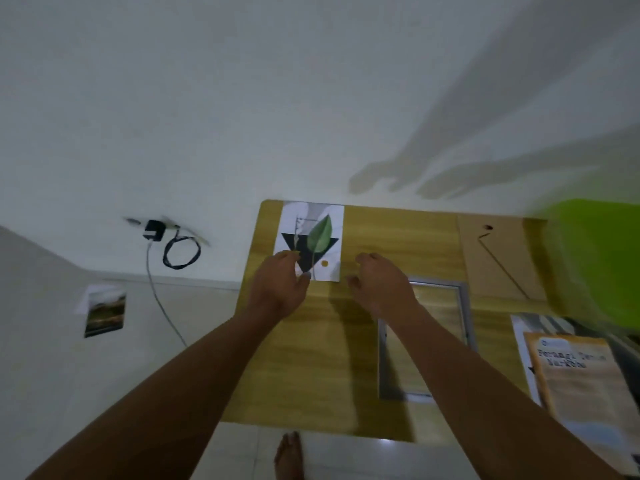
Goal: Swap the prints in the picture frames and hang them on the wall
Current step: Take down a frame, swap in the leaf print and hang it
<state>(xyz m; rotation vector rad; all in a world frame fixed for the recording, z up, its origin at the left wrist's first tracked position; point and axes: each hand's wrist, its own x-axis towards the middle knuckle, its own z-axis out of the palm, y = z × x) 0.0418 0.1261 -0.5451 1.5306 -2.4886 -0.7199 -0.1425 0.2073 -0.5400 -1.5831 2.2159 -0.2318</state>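
Toes of a bare foot (pixel 289 452) show at the bottom edge on pale floor tiles, just short of a wooden table (pixel 311 358) whose far side meets a white wall (pixel 242 98). Both bare forearms reach out over the tabletop. Under the right forearm lies a silver picture frame (pixel 383 362), flat on the wood, with the grain showing through its opening. Off to the right, a printed sheet with an orange border (pixel 585 382) lies on top of another print.

Farther out, the left hand (pixel 280 282) sits on the lower left corner of a leaf print (pixel 318 233), fingers bent and thumb tip at the paper's bottom edge; whether it pinches the sheet cannot be told through the blur. The right hand (pixel 381 285) hovers just right of the print, loosely curled and holding nothing. The print itself lies flat near the table's far left corner.

A brown backing board (pixel 498 258) rests at the far right of the table, beside a bright green container (pixel 599 258). On the floor to the left lies a small photo (pixel 105 315), and a black adapter (pixel 152 230) with a looped cable (pixel 181 252) hangs on the wall.
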